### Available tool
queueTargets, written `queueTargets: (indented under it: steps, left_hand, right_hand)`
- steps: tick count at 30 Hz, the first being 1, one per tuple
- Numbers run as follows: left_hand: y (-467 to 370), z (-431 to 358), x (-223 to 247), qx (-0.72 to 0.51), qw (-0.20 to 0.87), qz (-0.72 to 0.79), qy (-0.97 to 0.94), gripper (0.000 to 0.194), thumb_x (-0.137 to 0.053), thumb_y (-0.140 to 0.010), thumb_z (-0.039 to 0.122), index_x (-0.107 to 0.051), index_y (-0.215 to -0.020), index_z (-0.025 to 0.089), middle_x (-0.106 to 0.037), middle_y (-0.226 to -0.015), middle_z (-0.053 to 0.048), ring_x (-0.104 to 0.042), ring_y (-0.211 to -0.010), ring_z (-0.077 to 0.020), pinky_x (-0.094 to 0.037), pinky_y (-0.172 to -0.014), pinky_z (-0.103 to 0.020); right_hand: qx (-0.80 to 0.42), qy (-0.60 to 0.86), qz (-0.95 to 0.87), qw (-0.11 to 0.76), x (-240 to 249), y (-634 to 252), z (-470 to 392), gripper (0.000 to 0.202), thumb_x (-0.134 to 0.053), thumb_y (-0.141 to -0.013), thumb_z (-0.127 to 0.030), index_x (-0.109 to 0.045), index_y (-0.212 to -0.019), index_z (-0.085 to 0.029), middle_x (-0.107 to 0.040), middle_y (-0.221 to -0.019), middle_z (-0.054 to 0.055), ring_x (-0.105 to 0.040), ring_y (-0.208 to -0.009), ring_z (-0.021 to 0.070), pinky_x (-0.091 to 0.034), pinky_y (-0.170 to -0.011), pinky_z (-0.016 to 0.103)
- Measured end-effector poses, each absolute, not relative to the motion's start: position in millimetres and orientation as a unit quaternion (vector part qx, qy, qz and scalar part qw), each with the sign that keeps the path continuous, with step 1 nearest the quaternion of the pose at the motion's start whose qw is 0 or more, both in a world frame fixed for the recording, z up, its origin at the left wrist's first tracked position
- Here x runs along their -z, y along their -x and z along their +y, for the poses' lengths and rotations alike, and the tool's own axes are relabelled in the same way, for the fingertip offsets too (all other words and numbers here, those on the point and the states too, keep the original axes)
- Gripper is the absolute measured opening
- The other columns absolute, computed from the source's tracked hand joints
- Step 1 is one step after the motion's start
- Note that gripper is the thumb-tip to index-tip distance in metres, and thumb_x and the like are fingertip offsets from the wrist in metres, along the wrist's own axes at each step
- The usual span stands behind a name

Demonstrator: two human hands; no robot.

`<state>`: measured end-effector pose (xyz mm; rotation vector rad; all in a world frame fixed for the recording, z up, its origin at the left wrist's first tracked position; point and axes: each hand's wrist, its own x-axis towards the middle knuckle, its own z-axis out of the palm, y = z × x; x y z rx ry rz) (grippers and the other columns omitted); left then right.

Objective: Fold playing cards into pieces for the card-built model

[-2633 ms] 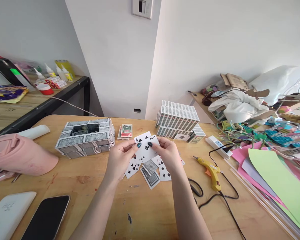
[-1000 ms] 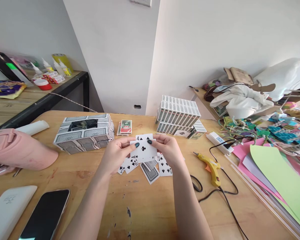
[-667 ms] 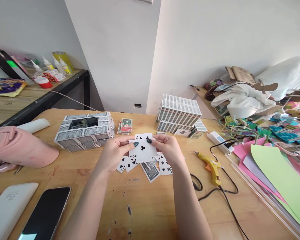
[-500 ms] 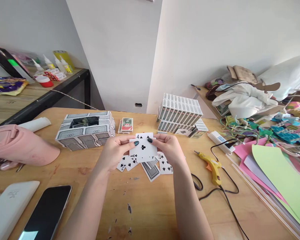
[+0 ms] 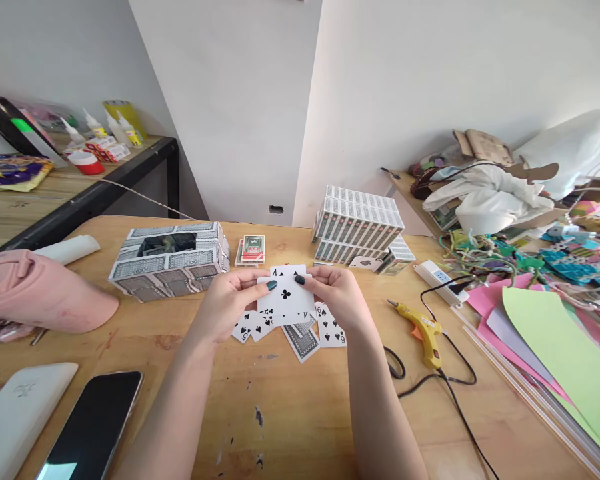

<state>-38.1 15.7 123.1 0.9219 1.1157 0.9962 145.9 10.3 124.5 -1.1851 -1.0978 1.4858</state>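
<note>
My left hand [image 5: 239, 297] and my right hand [image 5: 334, 293] pinch a pair of overlapping playing cards [image 5: 285, 303] between them. The front one lies sideways with a club in its middle; behind it stands an upright four of spades [image 5: 288, 270]. Both thumbs press on the front card near its upper corners, while the other fingers are hidden behind. Below the held pair, loose cards lie on the table: a six of spades [image 5: 332, 330] at the right, a face-down card [image 5: 303, 343] in the middle, and a five [image 5: 243, 328] beside an ace at the left.
A card-covered box [image 5: 170, 263] and a card deck [image 5: 253, 248] stand behind my hands. Stacked card boxes [image 5: 360, 213] are at the back right. A yellow glue gun [image 5: 425, 333] with its black cord lies rightward. A phone [image 5: 93, 423] and a pink tumbler [image 5: 45, 290] occupy the left.
The view has shifted very slightly. Both hands keep the same hold on the two cards, with no other visible movement.
</note>
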Motion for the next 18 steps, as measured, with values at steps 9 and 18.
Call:
queueTargets:
  steps: [9,18]
  left_hand:
    - [38,15,-122,-0.433,0.625,0.493,-0.422,0.027,-0.074,-0.058,0.024,-0.068,-0.083,0.015,-0.071,-0.078,-0.007,-0.063,-0.060,-0.0149,-0.050,-0.053,-0.026]
    - [25,15,-114,-0.552,0.561,0.482,-0.385,0.028,-0.073,-0.064,0.031,-0.063,-0.086,0.018,-0.069,-0.077,-0.001,-0.064,-0.068,-0.0138,-0.052,-0.063,-0.025]
  right_hand:
    - [-0.592,0.481,-0.467,0.447,-123,-147,11,0.035,-0.072,-0.066,-0.041,-0.069,-0.089,-0.015,-0.071,-0.070,0.006,-0.063,-0.058,0.0141,-0.049,-0.052,0.025]
    - [-0.621,0.446,-0.442,0.469,-121,-142,13,0.026,-0.071,-0.067,-0.034,-0.068,-0.085,-0.015,-0.071,-0.083,0.007,-0.066,-0.072,0.0173,-0.055,-0.066,0.032]
